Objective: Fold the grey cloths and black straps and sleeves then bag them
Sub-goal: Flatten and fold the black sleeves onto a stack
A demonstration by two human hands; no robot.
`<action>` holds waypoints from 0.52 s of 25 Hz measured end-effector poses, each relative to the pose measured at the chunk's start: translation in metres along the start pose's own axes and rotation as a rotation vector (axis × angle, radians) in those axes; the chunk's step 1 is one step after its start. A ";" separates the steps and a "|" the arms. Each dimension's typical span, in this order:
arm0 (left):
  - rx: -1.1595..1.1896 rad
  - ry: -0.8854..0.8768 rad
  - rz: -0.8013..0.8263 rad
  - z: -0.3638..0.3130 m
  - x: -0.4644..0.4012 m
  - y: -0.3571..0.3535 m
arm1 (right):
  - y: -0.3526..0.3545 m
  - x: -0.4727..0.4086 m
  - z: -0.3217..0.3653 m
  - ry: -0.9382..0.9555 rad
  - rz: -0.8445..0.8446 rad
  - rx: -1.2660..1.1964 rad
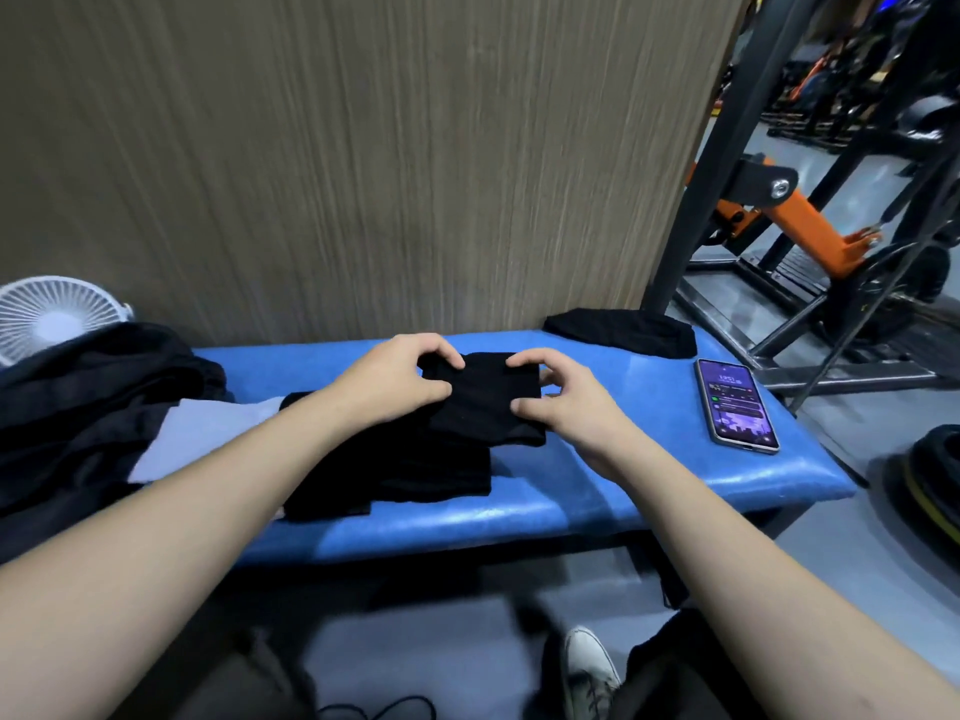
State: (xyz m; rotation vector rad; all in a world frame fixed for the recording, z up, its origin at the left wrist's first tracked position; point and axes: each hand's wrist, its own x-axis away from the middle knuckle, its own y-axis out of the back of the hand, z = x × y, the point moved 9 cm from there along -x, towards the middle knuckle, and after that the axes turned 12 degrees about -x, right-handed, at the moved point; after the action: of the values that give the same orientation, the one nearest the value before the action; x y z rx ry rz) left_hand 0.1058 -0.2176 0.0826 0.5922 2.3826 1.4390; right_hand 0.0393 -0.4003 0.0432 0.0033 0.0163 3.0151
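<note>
A folded black sleeve (pixel 485 402) lies on the blue bench (pixel 597 501), on top of a flat stack of black fabric (pixel 395 475). My left hand (pixel 395 376) pinches the sleeve's left edge between thumb and fingers. My right hand (pixel 561 397) pinches its right edge the same way. A grey cloth (pixel 202 433) lies flat to the left, partly under the black stack. Another folded black piece (pixel 623 330) sits at the bench's back right corner.
A black bag or heap of dark fabric (pixel 88 407) fills the bench's left end, with a white fan (pixel 57 314) behind it. A lit phone (pixel 735 405) lies on the right. A wood-grain wall stands behind; gym machines (pixel 800 210) stand to the right.
</note>
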 end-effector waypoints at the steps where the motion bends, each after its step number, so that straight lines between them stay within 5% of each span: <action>1: -0.003 -0.001 -0.014 0.008 0.006 0.009 | -0.010 -0.003 0.004 0.021 -0.009 0.003; 13: -0.246 0.034 0.038 0.067 0.027 -0.009 | -0.063 -0.030 -0.033 0.075 0.097 0.580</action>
State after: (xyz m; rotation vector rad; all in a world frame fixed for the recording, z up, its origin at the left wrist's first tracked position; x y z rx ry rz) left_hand 0.1104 -0.1570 0.0429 0.5557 2.1832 1.7370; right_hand 0.0768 -0.3415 0.0097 -0.0553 0.9123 2.9806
